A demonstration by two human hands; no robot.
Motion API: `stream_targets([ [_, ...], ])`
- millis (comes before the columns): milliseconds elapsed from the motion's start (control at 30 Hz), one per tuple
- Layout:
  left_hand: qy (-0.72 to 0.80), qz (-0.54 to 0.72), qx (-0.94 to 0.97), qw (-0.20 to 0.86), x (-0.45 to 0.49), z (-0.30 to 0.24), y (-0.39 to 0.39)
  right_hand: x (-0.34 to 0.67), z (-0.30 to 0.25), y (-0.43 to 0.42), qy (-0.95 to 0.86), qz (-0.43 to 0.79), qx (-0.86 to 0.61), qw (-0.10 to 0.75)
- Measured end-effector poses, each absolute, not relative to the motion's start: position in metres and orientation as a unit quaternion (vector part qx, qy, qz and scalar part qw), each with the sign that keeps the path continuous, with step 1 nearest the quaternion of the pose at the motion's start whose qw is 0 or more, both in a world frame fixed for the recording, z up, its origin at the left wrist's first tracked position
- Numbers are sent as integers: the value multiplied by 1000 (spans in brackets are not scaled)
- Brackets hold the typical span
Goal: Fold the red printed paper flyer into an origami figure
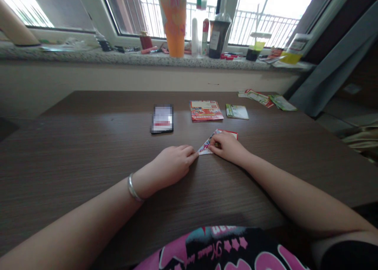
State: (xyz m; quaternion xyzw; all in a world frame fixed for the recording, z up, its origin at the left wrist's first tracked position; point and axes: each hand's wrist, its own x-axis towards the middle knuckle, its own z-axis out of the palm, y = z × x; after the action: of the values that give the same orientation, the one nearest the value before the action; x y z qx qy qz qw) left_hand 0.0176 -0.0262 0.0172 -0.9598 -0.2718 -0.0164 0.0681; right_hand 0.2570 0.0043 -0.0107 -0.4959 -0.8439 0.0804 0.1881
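Observation:
A printed sheet of paper [204, 148], folded along a slant to a point on its left, lies on the table in front of me. My left hand [174, 163] has its fingers pressed together, with the fingertips on the sheet's pointed left corner. Curled over the middle of the same sheet is my right hand [228, 146], its fingers closed and pressing on the folded part. The paper's red-edged far corner shows behind that hand; the rest is covered. Beyond it are a stack of red printed leaflets [206, 110] and a smaller stack of green-and-white leaflets [237, 111].
A blurred phone-like device [162, 119] lies left of the leaflets on the brown table [88, 144]. More green and red leaflets [260, 98] are spread at the far right. A tall orange cup [175, 25] and a dark lidded cup [219, 35] stand on the windowsill.

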Motion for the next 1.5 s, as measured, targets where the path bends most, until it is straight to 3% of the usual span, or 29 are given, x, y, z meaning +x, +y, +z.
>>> stream_targets([
  [433, -271, -4, -962, 31, 10, 24, -23, 259, -11, 3, -847, 81, -489, 193],
  [800, -276, -80, -957, -29, 4, 11, -12, 259, -13, 2, -848, 77, -484, 200],
  [1200, -218, -92, -971, -20, 8, 3, -14, 259, -14, 3, -877, 68, -424, 216],
  [1367, -221, -91, -971, 3, 10, 8, -17, 261, -5, -3, -877, -16, -398, 267],
  [1500, -241, -67, -968, 29, 12, 14, -21, 260, 0, -8, -900, -77, -353, 246],
])
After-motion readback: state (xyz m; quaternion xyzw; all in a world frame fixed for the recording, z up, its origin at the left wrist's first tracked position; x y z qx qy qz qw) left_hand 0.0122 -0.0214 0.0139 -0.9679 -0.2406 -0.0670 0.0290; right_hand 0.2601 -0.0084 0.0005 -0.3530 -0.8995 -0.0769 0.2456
